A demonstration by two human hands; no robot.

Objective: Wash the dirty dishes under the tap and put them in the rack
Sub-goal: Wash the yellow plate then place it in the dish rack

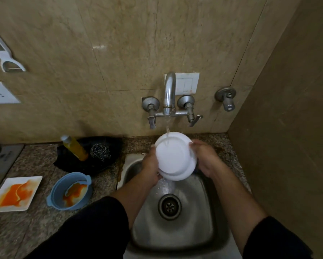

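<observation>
Hands: left hand and right hand grip round white plate, centre frame.
Risk: wet rim slips; plate may chip in steel sink.

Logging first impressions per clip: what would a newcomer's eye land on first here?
The white plate, held by the left hand and right hand under the running tap above the sink. Next, the orange-smeared blue bowl and square plate on the counter to the left.

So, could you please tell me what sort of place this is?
Likely a home kitchen: a steel sink under a running tap, a stained bowl on the counter, a scourer nearby.
</observation>
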